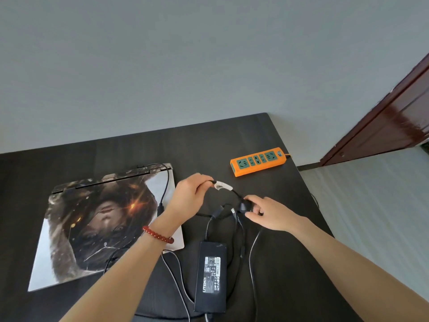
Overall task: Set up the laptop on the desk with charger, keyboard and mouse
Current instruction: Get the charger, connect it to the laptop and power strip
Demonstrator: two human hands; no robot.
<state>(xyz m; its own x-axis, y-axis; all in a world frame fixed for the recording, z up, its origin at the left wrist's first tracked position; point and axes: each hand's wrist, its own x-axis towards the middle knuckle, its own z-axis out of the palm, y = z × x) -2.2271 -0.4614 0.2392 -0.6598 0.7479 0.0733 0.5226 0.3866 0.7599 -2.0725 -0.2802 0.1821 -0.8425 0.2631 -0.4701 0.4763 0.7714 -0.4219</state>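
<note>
A closed laptop (97,219) with a picture-covered lid lies on the left of the dark desk (278,140). The black charger brick (211,275) lies to its right, label up, among loose black cables (253,252). My left hand (189,194) pinches the charger cable by a white tag (223,185). My right hand (267,213) grips the black plug (245,206) at that cable's end, above the desk. A thin cable (166,182) runs across the laptop's back right corner. No keyboard or mouse shows.
An orange power strip (257,161) with green sockets lies at the desk's far right, near the edge. A grey wall stands behind the desk. A dark red door (390,126) and pale floor are to the right.
</note>
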